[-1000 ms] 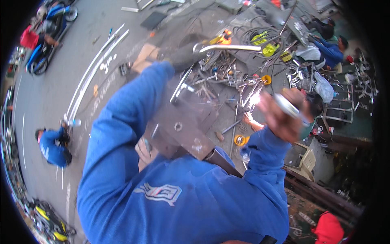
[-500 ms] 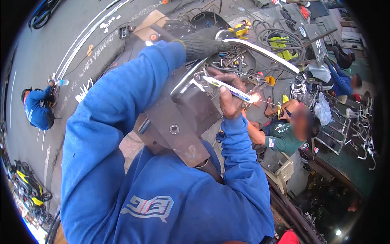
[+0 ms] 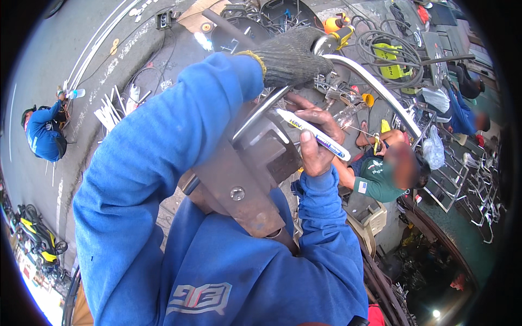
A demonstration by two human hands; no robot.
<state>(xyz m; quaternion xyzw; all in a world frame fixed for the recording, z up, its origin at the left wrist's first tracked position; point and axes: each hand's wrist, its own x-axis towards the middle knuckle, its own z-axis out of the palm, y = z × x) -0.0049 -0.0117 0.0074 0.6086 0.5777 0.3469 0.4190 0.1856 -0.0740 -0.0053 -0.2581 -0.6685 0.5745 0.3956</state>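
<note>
My left hand [image 3: 291, 57] wears a grey knit glove and is closed around a shiny bent metal tube [image 3: 380, 92] that curves away to the right. My bare right hand [image 3: 315, 138] grips a white marker pen [image 3: 312, 134], its tip resting by the tube's lower end where it meets a rusty brown steel jig [image 3: 239, 179] in front of my chest. Both of my arms are in blue sleeves.
A person in a green shirt [image 3: 380, 174] crouches right of my hand. Another person in blue [image 3: 43, 133] squats on the grey pavement at the left. Coiled cables and a yellow tool [image 3: 389, 57] lie at the top. Metal frames [image 3: 467, 179] stand at the right. A motorbike [image 3: 38, 239] is parked lower left.
The view has tilted, and my gloved left hand and the tube have grown larger in view. My right hand came in from the far right with the marker and settled against the tube by the jig.
</note>
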